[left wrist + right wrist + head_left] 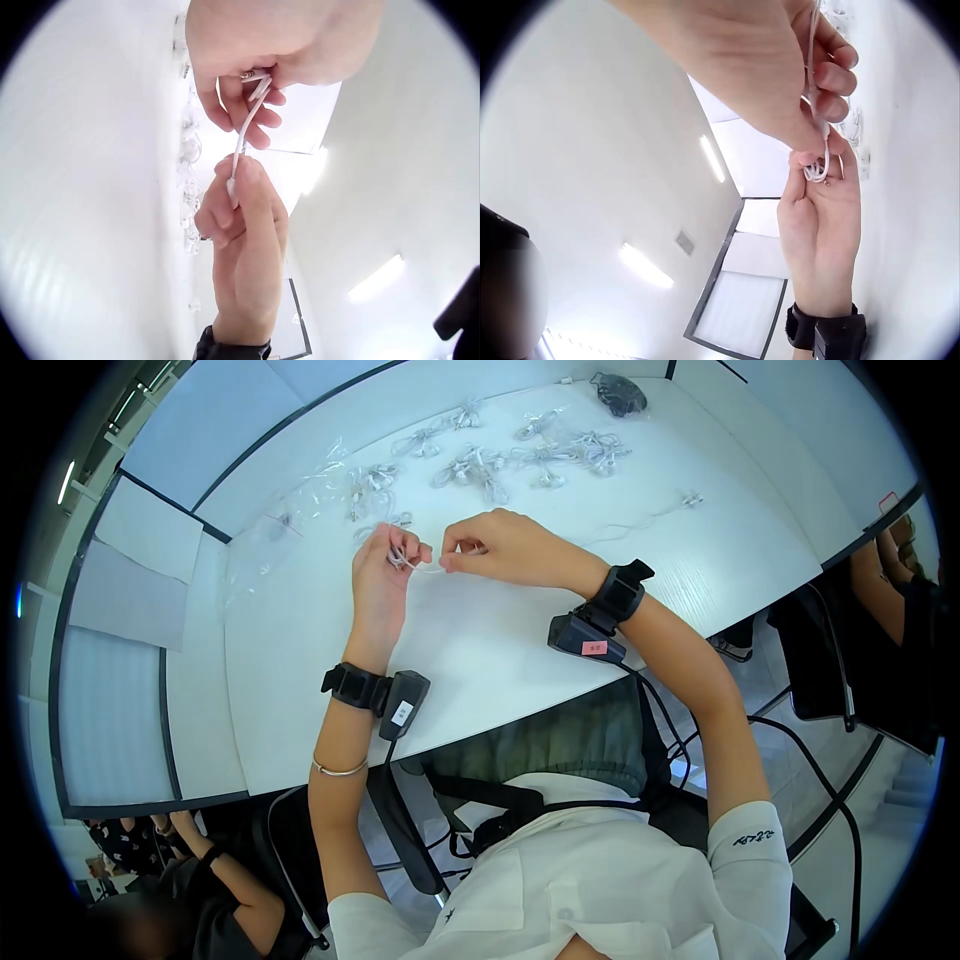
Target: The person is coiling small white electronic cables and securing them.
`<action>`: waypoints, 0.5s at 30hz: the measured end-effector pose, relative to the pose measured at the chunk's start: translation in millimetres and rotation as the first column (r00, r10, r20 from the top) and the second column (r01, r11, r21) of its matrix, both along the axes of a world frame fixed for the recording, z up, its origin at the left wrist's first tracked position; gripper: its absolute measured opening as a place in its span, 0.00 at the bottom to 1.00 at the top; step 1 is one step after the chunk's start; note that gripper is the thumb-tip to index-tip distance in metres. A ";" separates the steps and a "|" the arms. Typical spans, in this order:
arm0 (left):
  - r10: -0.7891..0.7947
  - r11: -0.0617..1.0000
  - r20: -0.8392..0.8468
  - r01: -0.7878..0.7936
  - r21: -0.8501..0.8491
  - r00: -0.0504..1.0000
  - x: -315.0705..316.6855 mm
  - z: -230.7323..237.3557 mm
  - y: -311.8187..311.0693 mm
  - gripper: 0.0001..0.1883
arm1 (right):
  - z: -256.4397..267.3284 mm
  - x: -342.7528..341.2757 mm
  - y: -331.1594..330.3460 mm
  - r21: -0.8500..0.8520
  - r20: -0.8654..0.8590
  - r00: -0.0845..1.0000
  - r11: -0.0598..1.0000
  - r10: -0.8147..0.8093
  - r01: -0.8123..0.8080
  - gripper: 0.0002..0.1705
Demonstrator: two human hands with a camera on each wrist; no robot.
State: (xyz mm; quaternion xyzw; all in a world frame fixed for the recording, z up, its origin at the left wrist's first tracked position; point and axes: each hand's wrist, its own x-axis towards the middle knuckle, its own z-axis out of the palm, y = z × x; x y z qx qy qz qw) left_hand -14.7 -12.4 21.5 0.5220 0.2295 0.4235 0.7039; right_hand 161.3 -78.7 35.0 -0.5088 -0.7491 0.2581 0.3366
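Observation:
Above the white table [480,660], my left hand [378,580] holds a small coil of white earphone cable [241,135] in its curled fingers, palm turned up. A metal plug end [247,75] shows beside the coil in the left wrist view. My right hand [525,550] pinches the same cable between thumb and fingers, at a thicker white joint [823,127]. A short stretch of cable bridges the two hands. Past the right hand, thin white strands run over the table to small white end pieces [690,500].
Several bundled white cables [480,468] lie at the back of the table, some in clear bags. Crumpled clear plastic [325,480] is at the left. A dark bagged object [620,395] sits at the back right. Low partitions [800,490] border the table; other people sit at both sides.

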 end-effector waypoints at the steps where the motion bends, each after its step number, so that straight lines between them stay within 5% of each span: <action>1: -0.006 1.000 0.000 0.006 0.001 1.000 0.2 0.1 -0.3 0.14 | -2.4 0.4 0.9 0.109 -0.005 1.000 0.994 0.006 -0.005 0.15; 5: 0.022 0.999 -0.028 -0.021 0.027 0.999 -0.8 -5.7 2.9 0.14 | 3.2 0.5 -0.9 0.065 -0.187 0.980 0.997 0.062 -0.050 0.11; 15: -0.122 0.992 -0.284 0.129 0.008 0.951 7.0 0.1 -10.8 0.17 | 1.8 -4.1 -1.8 0.277 -0.005 1.000 0.961 -0.024 0.025 0.08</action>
